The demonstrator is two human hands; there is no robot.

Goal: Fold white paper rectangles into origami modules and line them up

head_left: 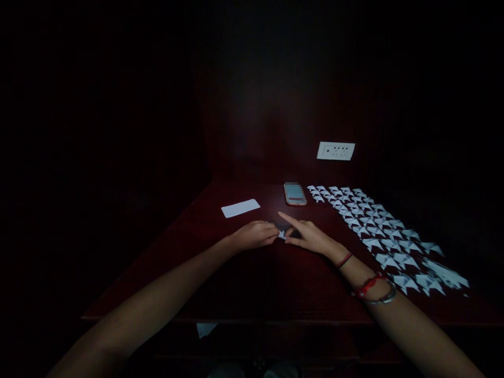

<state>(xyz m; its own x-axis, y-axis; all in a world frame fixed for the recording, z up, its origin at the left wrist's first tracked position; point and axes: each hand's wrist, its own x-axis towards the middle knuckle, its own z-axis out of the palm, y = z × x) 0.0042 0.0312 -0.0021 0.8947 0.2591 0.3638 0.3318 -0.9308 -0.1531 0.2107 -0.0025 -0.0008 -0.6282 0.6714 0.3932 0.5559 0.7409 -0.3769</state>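
Observation:
Between my hands, just above or on the dark red table, is a small folded piece of white paper (282,235). My left hand (255,234) is closed, its thumb and fingers pinched on the paper's left side. On the right side, the thumb and a bent finger of my right hand (309,235) come together at the paper, while the index finger points out away from it. Fingers cover most of the folded paper, so its full shape is hidden.
White paper strips (240,208) lie at the left. A phone (295,194) lies further back. Many folded white paper shapes (372,220) stand in rows at the right, beside a bundle of strips (447,274). A wall socket (336,150) and paper below the table edge (206,329) show.

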